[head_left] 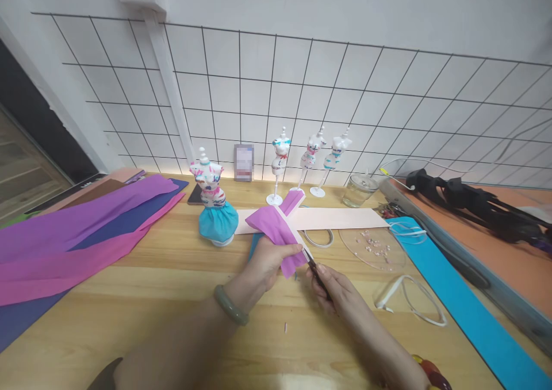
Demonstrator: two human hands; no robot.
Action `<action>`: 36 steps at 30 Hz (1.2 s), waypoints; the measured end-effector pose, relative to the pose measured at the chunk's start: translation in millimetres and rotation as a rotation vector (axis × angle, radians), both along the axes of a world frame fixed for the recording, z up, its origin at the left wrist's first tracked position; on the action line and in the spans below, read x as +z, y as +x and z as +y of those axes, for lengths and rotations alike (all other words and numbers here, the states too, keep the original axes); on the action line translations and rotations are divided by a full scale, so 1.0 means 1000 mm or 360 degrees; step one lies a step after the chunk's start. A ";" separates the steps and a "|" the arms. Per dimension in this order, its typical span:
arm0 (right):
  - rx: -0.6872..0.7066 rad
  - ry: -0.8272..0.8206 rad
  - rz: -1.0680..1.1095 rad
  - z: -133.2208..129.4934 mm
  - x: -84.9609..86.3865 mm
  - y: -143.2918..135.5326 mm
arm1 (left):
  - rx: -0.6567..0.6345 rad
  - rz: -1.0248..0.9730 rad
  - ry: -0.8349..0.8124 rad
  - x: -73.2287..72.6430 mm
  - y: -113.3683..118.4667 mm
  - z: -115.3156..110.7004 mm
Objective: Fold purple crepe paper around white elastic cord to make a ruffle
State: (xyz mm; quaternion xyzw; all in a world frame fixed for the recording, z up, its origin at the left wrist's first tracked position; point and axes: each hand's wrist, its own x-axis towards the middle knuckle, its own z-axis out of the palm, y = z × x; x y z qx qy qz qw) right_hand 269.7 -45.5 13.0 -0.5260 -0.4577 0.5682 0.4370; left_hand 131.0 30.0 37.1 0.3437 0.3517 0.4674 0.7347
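Note:
Between its thumb and fingers, my left hand grips a purple sheet of soft fabric or crepe paper with a white strip along its right edge. My right hand is closed around dark scissors, whose tips meet the white strip beside my left thumb. Behind the sheet lie a pale pink strip and a white-edged purple band. To the left stands a small mannequin in a puffy blue skirt.
Three bare mannequins on stands line the back, near a glass jar. Purple and pink sheets spread over the left side. A clear dish of beads, a looped white cord and a blue strip lie right.

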 end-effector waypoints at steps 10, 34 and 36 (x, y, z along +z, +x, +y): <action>-0.0004 0.0004 -0.0048 0.001 0.008 -0.001 | -0.0006 0.0000 -0.0006 -0.001 0.000 0.000; -0.0015 -0.0024 -0.0014 0.002 0.007 0.000 | -0.0060 0.0028 0.0018 0.004 -0.001 0.000; -0.0016 -0.0019 -0.0003 0.002 0.007 0.001 | -0.0074 0.0021 0.0042 0.003 -0.001 0.000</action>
